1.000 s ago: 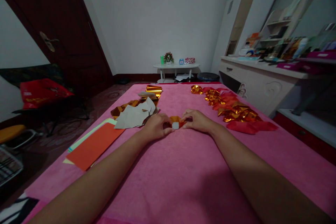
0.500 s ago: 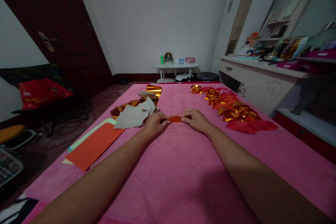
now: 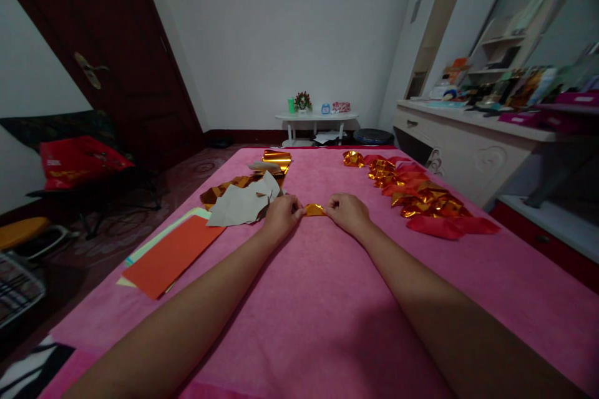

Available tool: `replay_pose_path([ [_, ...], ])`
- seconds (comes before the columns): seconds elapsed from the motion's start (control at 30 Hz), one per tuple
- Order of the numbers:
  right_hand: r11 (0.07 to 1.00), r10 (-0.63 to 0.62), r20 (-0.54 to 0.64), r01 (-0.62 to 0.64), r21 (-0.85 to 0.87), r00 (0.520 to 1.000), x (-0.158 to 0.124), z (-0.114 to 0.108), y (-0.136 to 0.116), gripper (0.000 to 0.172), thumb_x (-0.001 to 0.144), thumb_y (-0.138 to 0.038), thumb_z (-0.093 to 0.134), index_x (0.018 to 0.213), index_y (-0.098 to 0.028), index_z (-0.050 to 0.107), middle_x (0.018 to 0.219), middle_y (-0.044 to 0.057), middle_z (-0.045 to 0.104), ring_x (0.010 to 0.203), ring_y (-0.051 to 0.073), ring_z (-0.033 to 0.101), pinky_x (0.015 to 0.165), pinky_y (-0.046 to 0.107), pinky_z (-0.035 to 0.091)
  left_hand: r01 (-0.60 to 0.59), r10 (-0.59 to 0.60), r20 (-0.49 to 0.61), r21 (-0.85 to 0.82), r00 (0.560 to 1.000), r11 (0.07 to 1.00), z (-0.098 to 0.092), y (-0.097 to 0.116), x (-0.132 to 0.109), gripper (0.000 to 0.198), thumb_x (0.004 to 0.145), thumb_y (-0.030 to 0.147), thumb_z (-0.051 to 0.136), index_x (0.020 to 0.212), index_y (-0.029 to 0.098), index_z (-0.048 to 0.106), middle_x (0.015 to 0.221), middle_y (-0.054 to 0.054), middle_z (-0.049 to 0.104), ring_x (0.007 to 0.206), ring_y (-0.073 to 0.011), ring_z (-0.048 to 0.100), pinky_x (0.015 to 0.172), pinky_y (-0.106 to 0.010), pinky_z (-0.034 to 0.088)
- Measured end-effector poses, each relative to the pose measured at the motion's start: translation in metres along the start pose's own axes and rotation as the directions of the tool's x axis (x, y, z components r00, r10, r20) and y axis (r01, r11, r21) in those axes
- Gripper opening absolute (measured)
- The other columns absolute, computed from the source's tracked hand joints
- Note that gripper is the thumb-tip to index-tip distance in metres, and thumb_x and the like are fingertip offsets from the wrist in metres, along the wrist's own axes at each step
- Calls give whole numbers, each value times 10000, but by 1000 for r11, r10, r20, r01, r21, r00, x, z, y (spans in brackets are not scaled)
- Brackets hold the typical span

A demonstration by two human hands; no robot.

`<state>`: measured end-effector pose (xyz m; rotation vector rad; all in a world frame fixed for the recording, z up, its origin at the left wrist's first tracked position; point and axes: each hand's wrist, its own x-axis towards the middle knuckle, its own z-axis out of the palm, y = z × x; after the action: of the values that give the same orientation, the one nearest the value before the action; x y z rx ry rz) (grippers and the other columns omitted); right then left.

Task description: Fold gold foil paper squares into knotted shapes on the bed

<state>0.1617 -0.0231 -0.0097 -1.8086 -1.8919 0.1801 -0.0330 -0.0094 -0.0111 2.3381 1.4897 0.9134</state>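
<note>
A small folded piece of gold foil paper (image 3: pixel 315 209) lies between my two hands, above the pink cloth (image 3: pixel 299 299). My left hand (image 3: pixel 282 218) pinches its left end between thumb and fingers. On the other side, my right hand (image 3: pixel 349 213) grips the right end the same way. Torn grey-white paper (image 3: pixel 243 202) rests just left of my left hand, partly over crumpled gold foil (image 3: pixel 222 190). To the right of my right hand runs a row of folded gold pieces (image 3: pixel 428 199) and red pieces (image 3: pixel 452 227).
Orange paper sheets (image 3: pixel 175 255) lie on the left over paler sheets. A gold foil roll (image 3: pixel 277 159) sits at the far left of the cloth. Beyond stands a small white table (image 3: pixel 316 116); a cluttered dresser (image 3: pixel 468 137) is on the right.
The foil between my hands now shows a brighter gold, rounded top where it looked darker orange and flatter. Both hands keep their hold. The view has shifted slightly.
</note>
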Motion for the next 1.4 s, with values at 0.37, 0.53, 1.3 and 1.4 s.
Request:
replay_pose_path([
  [0.37, 1000, 16, 7, -16, -13, 1000, -4, 0, -5, 159, 710, -386, 661, 787, -247, 648, 871, 0, 665, 724, 138, 575, 562, 237, 323, 32, -35, 30, 76, 999, 997, 6, 0, -2, 256, 749, 431, 634, 851, 197, 651, 819, -32, 659, 699, -157, 571, 569, -246, 337],
  [0.53, 974, -19, -15, 22, 224, 1000, -4, 5, -2, 123, 702, -326, 651, 735, -209, 632, 703, -7, 640, 607, 122, 535, 539, 226, 330, 44, -40, 32, -129, 999, 991, 7, -9, 1, 249, 703, 409, 666, 732, 167, 615, 689, 5, 601, 600, -115, 497, 542, -224, 307],
  [1.3, 888, -285, -56, 286, 361, 957, -15, 8, -21, 296, 799, -315, 535, 550, -157, 566, 509, -25, 469, 507, 95, 423, 498, 220, 265, -160, 137, -108, -246, 985, 956, -1, 9, -12, 452, 865, 424, 467, 527, 129, 520, 493, 27, 437, 497, -75, 374, 512, -220, 264],
  [1.4, 895, -253, -105, 273, 353, 962, -15, 9, -21, 368, 795, -361, 550, 493, -155, 511, 478, -39, 381, 483, 82, 366, 487, 223, 249, -148, 110, -135, -321, 985, 935, -2, 11, -12, 418, 862, 395, 475, 549, 128, 548, 513, 20, 474, 511, -81, 397, 513, -219, 277],
])
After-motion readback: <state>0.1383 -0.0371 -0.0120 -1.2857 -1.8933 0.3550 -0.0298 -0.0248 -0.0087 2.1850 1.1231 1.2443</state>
